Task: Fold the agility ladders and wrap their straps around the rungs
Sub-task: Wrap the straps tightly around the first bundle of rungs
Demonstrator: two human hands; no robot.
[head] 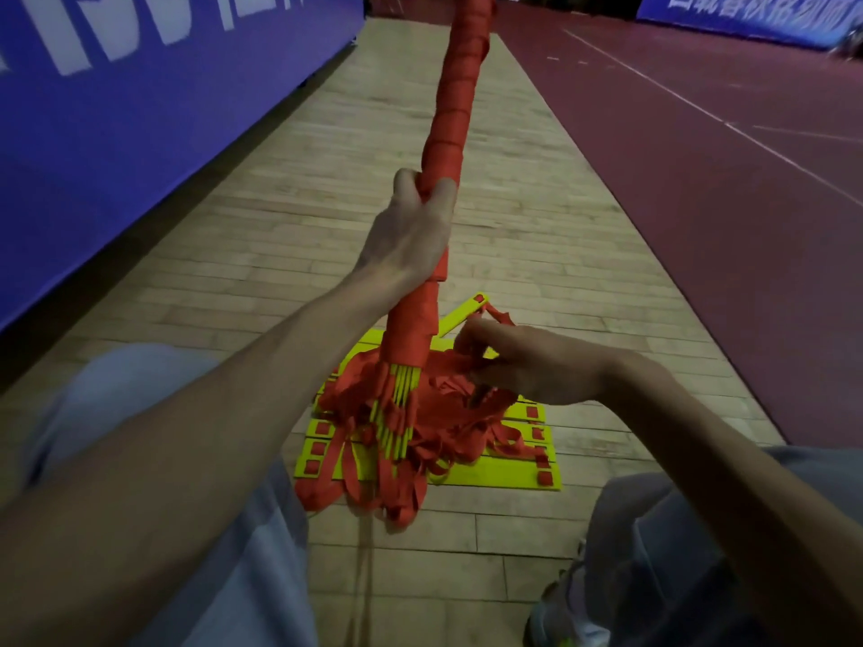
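A bundle of yellow rungs wrapped in red-orange strap point(455, 100) stands tilted, rising from the floor toward the top of the view. My left hand point(413, 226) grips it around the middle. At its lower end the bare yellow rung tips point(399, 389) stick out among loose strap loops. My right hand point(527, 366) pinches a loose red strap point(497, 316) just right of the bundle. Under both lies a second ladder, flat yellow rungs point(495, 473) stacked on the floor with tangled red straps on top.
I crouch on a light wooden floor point(513, 217), with my knees in pale trousers at the lower left and right and a shoe point(560, 614) at the bottom. A blue banner wall point(140, 109) runs along the left. A dark red running track point(724, 156) lies to the right.
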